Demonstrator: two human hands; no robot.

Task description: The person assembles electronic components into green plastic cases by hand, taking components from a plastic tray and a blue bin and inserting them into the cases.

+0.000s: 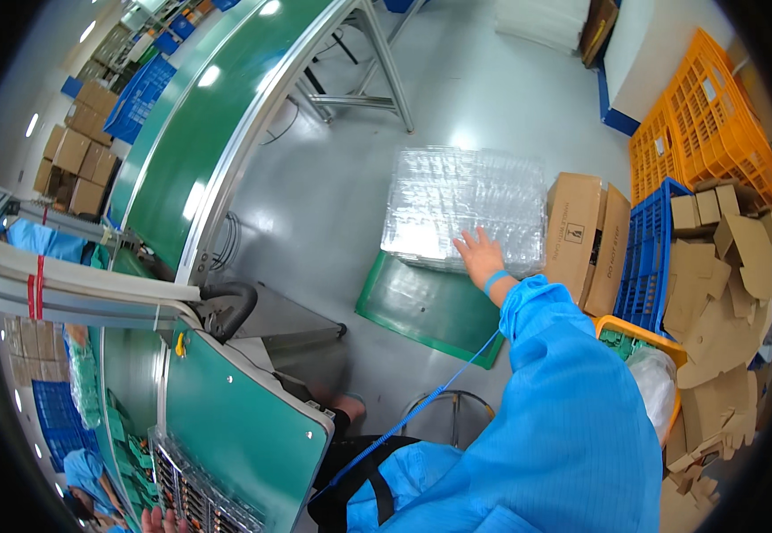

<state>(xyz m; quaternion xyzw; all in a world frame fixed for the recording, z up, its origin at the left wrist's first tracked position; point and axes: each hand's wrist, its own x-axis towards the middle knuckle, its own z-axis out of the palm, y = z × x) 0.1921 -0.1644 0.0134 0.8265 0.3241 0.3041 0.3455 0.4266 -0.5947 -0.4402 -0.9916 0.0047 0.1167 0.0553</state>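
My right hand (482,259) reaches out, fingers spread, over the near edge of a stack of clear plastic trays (457,200). Its fingertips are at the stack; whether they press on it I cannot tell. A blue wrist strap circles that wrist, and its coiled blue cord (444,388) runs back across me. At the lower left edge, only the fingers of my left hand (164,522) show, apart, beside a clear tray (212,489) holding rows of small dark parts. That tray lies on a green worktop (235,417).
Under the clear stack lies a green mat (430,302). A cardboard box (572,233), a blue crate (644,258), orange crates (706,115) and flattened cardboard (724,320) line the right. A stool (457,404) stands close by. The green conveyor (186,133) runs along the left; a co-worker (92,480) is beyond.
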